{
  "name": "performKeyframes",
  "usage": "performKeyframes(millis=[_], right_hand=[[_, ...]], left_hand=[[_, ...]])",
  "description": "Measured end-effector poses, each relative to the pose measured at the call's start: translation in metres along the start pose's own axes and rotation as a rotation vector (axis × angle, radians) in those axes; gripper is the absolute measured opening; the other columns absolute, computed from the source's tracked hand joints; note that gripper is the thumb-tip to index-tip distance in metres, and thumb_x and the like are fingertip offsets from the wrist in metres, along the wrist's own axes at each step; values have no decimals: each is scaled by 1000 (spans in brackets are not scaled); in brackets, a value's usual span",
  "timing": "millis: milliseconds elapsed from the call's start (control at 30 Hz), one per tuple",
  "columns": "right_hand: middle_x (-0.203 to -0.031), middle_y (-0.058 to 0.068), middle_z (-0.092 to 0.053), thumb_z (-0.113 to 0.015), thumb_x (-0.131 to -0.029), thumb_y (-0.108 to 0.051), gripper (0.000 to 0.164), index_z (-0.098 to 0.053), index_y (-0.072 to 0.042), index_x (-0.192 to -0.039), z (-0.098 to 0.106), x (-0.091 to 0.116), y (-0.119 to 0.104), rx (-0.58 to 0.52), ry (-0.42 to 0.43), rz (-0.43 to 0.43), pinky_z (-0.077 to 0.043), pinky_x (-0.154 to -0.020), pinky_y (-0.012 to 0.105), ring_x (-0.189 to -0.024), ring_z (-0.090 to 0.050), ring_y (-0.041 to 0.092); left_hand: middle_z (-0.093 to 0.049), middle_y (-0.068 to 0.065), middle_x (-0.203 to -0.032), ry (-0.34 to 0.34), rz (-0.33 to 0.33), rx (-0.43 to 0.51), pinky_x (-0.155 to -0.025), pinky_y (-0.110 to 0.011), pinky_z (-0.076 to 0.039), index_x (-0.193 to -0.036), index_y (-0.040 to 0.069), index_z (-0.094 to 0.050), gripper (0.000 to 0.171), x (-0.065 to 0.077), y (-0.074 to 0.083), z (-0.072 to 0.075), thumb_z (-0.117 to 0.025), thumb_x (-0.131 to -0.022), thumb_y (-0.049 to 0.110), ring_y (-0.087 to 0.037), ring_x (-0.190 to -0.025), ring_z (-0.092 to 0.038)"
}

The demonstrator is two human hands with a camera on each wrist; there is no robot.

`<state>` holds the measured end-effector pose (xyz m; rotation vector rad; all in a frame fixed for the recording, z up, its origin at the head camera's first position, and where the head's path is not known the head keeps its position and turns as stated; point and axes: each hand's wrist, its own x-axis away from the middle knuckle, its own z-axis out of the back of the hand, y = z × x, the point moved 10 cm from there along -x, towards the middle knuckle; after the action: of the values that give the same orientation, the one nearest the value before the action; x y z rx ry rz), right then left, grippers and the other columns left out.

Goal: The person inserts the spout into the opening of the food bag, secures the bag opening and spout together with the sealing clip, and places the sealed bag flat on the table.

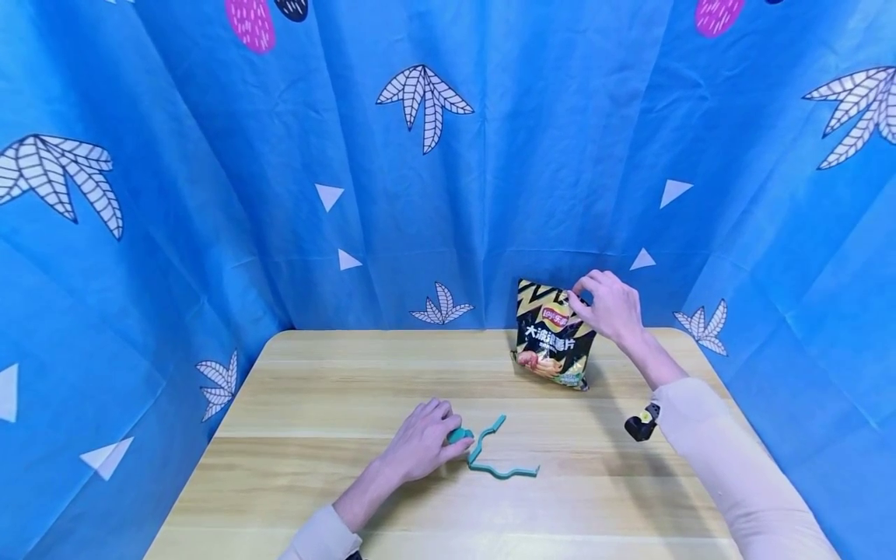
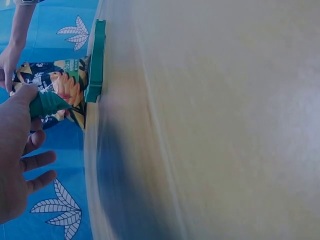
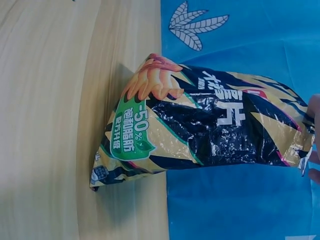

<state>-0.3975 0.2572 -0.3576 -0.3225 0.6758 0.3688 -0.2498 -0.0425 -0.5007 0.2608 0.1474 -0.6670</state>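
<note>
A black and gold bag of potato chips (image 1: 553, 334) stands tilted near the table's back edge. At its top right corner, my right hand (image 1: 610, 306) pinches the bag between thumb and fingers. The right wrist view shows the bag's printed front (image 3: 200, 120), its lower end against the wood. Closer to me, my left hand (image 1: 427, 439) holds the rounded end of a green hinged bag clip (image 1: 507, 473) between thumb and fingers. Two thin wavy arms of the clip spread apart in a V to the right. In the left wrist view the rounded green end (image 2: 47, 104) shows at my thumb.
A light wooden table (image 1: 315, 381) lies under both hands. Blue patterned curtain (image 1: 420, 210) hangs behind it and along both sides. A small black device (image 1: 640, 424) is attached at the right sleeve's cuff.
</note>
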Motion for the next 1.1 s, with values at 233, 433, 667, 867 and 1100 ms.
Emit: performKeyframes(millis=[233,433,667,867,1100], right_hand=[[-92,9,-75,-77,-92,-27,17,-76,-12,-85,4,3,-5,-14,25,10,-49,-53,43,-77,-64,29],[-94,9,-75,-77,-91,-26,16,-75,-11,-84,9,5,-9,-11,33,0,-51,-55,46,-81,-65,31],[-96,10,-74,-75,-92,-25,16,-75,-12,-84,11,4,-16,3,16,-23,-53,-57,47,-84,-65,31],[-98,9,-74,-73,-92,-25,16,-75,-12,-83,8,1,-25,16,-17,-45,-53,-57,48,-86,-64,31],[-97,8,-75,-73,-91,-26,16,-75,-14,-81,5,1,-40,12,-36,-20,-54,-55,48,-87,-66,31]], left_hand=[[-53,9,-95,-7,7,8,-85,-28,-45,-92,26,-64,32,0,0,-2,-56,-106,55,-9,-92,-45],[-52,9,-95,-4,6,14,-85,-28,-45,-91,26,-64,32,1,2,-2,-57,-105,55,-9,-92,-45],[-52,9,-95,-9,9,22,-87,-30,-44,-93,26,-65,32,0,3,0,-57,-105,54,-10,-92,-45],[-53,8,-95,1,-2,10,-87,-30,-45,-93,24,-65,32,-1,4,1,-58,-105,53,-10,-92,-45],[-50,10,-93,-4,-10,24,-83,-27,-43,-91,27,-63,32,-1,5,0,-57,-105,55,-8,-89,-43]])
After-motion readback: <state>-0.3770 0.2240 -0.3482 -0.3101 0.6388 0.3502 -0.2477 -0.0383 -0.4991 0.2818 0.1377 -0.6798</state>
